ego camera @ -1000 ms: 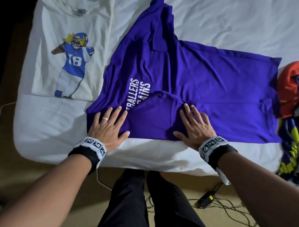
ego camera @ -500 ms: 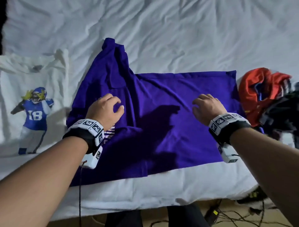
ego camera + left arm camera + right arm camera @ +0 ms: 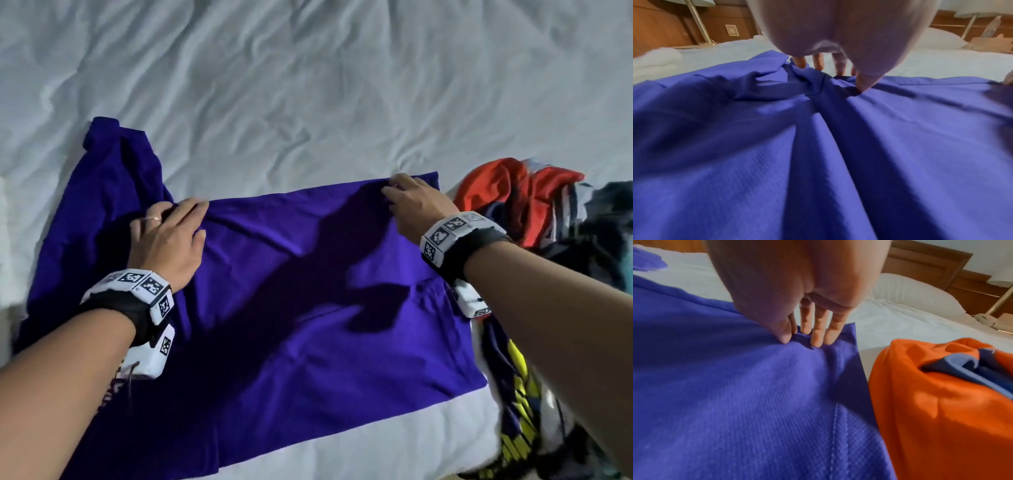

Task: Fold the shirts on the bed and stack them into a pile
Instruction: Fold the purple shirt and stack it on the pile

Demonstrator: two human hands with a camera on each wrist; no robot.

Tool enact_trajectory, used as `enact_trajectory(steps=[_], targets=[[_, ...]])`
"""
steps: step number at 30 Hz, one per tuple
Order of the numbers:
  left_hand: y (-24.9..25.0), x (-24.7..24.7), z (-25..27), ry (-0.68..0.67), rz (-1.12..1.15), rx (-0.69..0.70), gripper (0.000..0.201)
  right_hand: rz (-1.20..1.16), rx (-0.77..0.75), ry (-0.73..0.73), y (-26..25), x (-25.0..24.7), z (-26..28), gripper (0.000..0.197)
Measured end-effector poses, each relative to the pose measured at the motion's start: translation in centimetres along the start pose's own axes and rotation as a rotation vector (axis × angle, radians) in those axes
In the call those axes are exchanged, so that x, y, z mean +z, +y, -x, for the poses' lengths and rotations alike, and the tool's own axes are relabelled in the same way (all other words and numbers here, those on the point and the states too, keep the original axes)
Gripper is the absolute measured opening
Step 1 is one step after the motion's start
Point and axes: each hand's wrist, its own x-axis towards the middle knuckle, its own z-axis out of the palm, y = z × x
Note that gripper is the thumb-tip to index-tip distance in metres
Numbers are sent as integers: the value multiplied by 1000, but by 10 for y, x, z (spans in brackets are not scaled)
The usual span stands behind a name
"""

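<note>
**Hands gripping the far edge for the next fold**

Head view: left hand [image 3: 168, 236] and right hand [image 3: 416, 202] are pinching the purple shirt [image 3: 308, 308] lying on the bed [image 3: 308, 85]

Left wrist: fingers [image 3: 802, 62] are bunching cloth; a flatter pinch would probably crease less

Right wrist: fingertips [image 3: 819, 339] are nipping the hem corner beside the orange garment [image 3: 941, 402]; lifting both hands evenly should help

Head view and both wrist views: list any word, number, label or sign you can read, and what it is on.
None can be read.
White print on the purple shirt, near the left forearm: mostly hidden, illegible.
Black-and-white square markers on both wristbands: coded patterns, not text.
Yellow print on the dark garment at right: blurred.
</note>
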Motion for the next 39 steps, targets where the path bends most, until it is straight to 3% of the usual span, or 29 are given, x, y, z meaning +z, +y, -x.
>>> enact_trajectory(steps=[4, 8, 14, 22, 32, 35, 39], targets=[[1, 2, -8, 43, -75, -86, 33, -95, 49, 124, 10, 0, -6, 23], [0, -8, -10, 64, -157, -111, 21, -48, 73, 116, 12, -7, -9, 37], [3, -26, 3, 119, -174, -124, 18, 5, 113, 209, 4, -27, 9, 22], [-5, -52, 60, 186, -189, -17, 20, -100, 109, 333, -7, -31, 78, 22], [-10, -46, 157, 127, -261, 89, 22, -210, 193, 508, -40, 21, 152, 16], [-11, -26, 192, 95, -315, 179, 20, -131, 246, 455, -49, 53, 184, 17], [-9, -2, 226, -3, -332, 319, 25, -57, 321, 244, -50, 80, 217, 17]])
